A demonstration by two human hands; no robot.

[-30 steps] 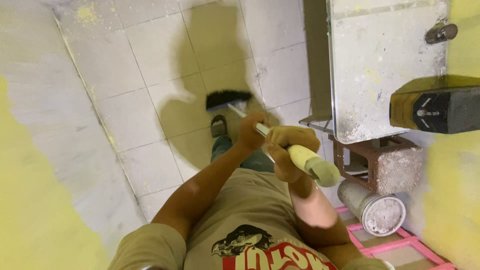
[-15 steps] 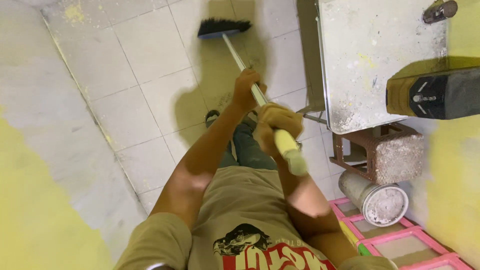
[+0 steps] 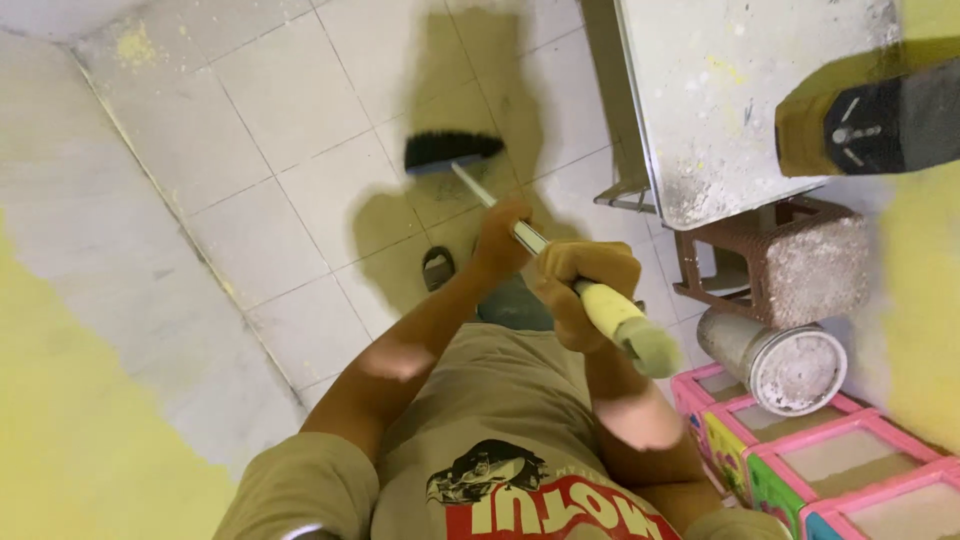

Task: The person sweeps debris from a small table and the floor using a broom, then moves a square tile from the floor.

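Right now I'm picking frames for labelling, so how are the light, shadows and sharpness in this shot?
Head view: light is warm and even, no harsh glare; a soft shadow of the person falls on the tiled floor around the broom head. The left hand and right hand on the broom handle look slightly soft, and the wide lens bends the wall edges.

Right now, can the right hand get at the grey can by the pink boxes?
Probably not without letting go: the right hand is wrapped round the broom handle. The grey can lies on its side just right of that arm, with nothing between them, so the path itself looks free.
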